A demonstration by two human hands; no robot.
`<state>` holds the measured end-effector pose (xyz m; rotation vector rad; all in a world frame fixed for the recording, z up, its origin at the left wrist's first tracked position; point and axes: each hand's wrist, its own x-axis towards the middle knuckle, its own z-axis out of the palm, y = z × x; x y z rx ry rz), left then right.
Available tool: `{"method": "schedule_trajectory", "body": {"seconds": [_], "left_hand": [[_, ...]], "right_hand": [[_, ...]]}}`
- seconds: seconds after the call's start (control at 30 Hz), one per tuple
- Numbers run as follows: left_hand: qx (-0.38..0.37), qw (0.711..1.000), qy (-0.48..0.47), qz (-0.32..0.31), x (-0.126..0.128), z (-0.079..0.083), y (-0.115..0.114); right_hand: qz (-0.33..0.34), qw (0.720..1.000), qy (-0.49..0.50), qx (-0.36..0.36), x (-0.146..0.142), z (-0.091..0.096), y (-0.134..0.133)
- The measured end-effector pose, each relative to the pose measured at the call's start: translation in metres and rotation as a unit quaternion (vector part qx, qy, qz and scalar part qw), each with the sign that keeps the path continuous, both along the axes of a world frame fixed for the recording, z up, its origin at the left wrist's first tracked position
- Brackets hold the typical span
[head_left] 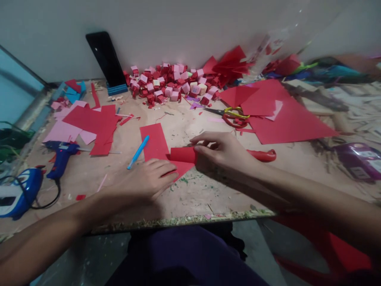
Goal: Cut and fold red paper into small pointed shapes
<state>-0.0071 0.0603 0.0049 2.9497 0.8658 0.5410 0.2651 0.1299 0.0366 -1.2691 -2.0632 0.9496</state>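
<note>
My left hand (153, 174) lies flat, fingers stretched out, over the lower part of a piece of red paper (154, 139) on the table. My right hand (222, 151) pinches the end of a red paper strip (182, 154), which is bent up beside the left fingertips. Whether the strip and the paper below are one sheet I cannot tell. A blue pen (138, 152) rests just left of the red paper. Behind my right wrist a red handle (263, 155) sticks out; the rest of that tool is hidden.
Yellow-and-red-handled scissors (230, 115) lie behind my right hand. A heap of small pink and red paper boxes (169, 83) and a black phone on a stand (106, 57) are at the back. Left, a blue glue gun (62, 155); right, large red sheets (285, 123) and a purple device (358, 159).
</note>
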Motion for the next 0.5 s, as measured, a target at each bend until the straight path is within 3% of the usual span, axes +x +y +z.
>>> {"method": "schedule_trajectory", "body": {"seconds": [0.17,0.3,0.4,0.5], "left_hand": [[0.031,0.999,0.033,-0.007,0.005,-0.003,-0.004],[0.039,0.999,-0.017,0.015,0.007,-0.015,-0.005],[0.03,0.999,-0.01,0.023,0.01,-0.014,-0.007],[0.021,0.999,0.035,0.027,0.011,0.0,-0.012]], "right_hand": [[0.066,0.984,-0.103,0.128,0.061,0.02,-0.004],[0.066,0.96,-0.22,0.161,0.111,0.013,-0.006],[0.06,0.952,-0.247,0.171,0.126,0.002,-0.009],[0.02,0.957,-0.246,0.154,0.126,0.002,-0.016]]}}
